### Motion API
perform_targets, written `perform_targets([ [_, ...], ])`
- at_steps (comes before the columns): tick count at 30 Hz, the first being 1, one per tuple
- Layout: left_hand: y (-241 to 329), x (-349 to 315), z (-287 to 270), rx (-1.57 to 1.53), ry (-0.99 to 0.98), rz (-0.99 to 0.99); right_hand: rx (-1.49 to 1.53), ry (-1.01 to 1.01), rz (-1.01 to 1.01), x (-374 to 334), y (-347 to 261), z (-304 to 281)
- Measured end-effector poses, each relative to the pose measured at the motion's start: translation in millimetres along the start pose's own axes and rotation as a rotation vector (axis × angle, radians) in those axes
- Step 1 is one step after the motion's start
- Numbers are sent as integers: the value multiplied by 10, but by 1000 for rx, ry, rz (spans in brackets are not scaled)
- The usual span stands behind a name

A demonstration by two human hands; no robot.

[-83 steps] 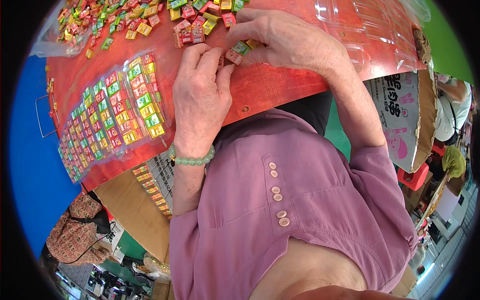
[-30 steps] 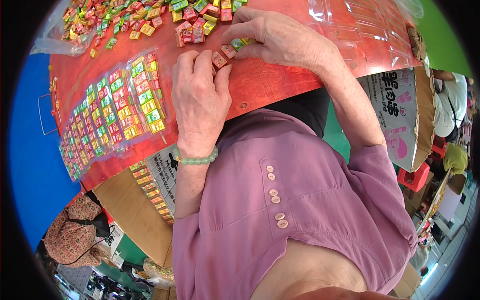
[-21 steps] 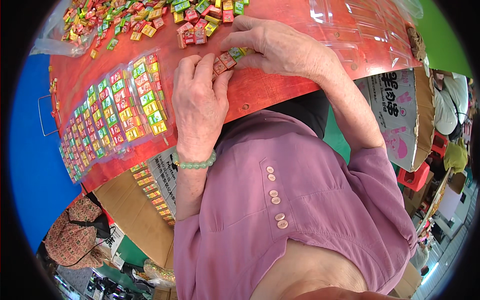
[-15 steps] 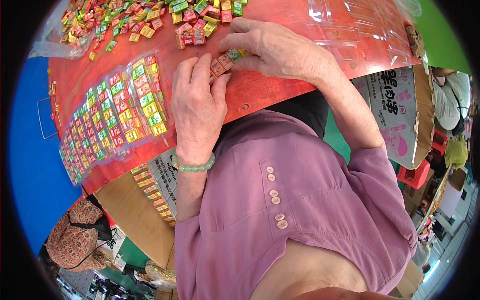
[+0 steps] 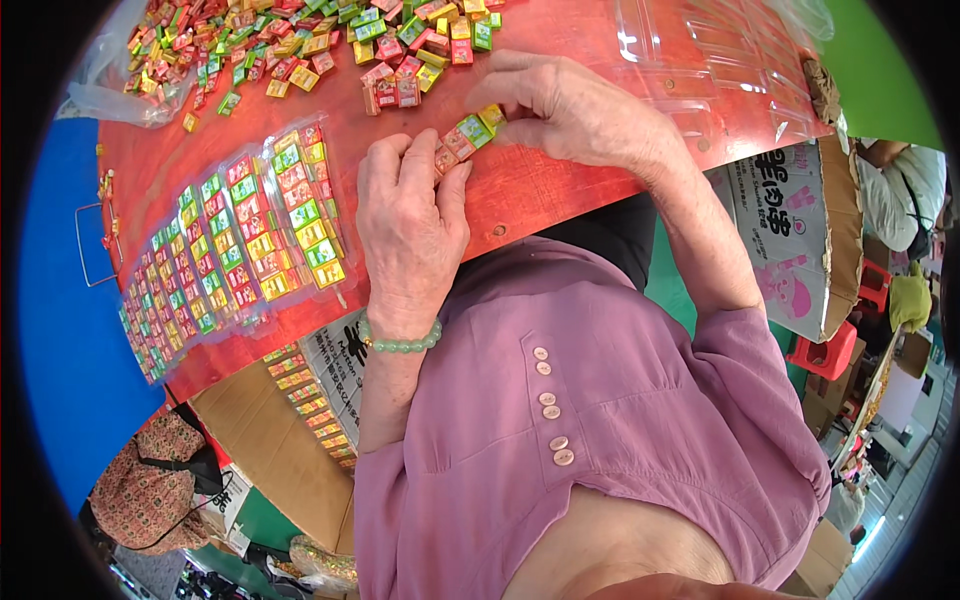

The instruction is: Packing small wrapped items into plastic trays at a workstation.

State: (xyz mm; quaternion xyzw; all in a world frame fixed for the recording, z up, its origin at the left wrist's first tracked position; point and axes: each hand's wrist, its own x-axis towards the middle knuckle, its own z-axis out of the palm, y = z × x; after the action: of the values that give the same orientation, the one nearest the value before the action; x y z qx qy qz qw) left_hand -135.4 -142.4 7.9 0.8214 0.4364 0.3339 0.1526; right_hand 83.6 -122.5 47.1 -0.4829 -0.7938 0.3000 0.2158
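A short row of small candy-like boxes (image 5: pixel 462 142), red, green and yellow, lies between my two hands above the red table. My left hand (image 5: pixel 408 225), wearing a green bead bracelet, has its thumb and forefinger closed on the row's left end. At the other end, my right hand (image 5: pixel 585 112) pinches a yellow box (image 5: pixel 491 115) between thumb and fingers. A loose pile of similar boxes (image 5: pixel 408 80) sits just beyond my fingers. To the left, clear plastic trays (image 5: pixel 302 205) filled with rows of these boxes lie side by side.
Transparent trays (image 5: pixel 690 50) without boxes lie at the table's far right. A plastic bag (image 5: pixel 150 100) borders the pile at far left. Below the table edge stand cardboard boxes (image 5: pixel 265 420), one holding filled trays. A red stool (image 5: pixel 828 350) is at right, and a person (image 5: pixel 905 190) is beyond.
The row shows more fully between my hands, with green and yellow boxes now visible at its right end. Both hands appear slightly lower and further right, and the whole view has shifted a little.
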Motion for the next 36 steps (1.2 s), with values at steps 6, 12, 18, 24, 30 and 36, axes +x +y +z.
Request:
perform_targets([
  [6, -9, -33, 13, -14, 4, -13, 7, 0, -5, -23, -2, 27],
  [12, -21, -30, 29, -27, 13, -29, -21, 26, -22, 101, -76, -145],
  [18, -10, -17, 6, -27, 20, -31, -248, 233, -29, 396, -9, 185],
  [24, -15, -14, 18, -30, 37, 23, -365, 271, 7, 533, -36, 318],
  [30, -23, -15, 19, -61, 35, 16, -388, 266, -5, 547, 27, 294],
  [36, -38, -12, 38, -66, 63, 27, -411, 282, 23, 544, 76, 324],
])
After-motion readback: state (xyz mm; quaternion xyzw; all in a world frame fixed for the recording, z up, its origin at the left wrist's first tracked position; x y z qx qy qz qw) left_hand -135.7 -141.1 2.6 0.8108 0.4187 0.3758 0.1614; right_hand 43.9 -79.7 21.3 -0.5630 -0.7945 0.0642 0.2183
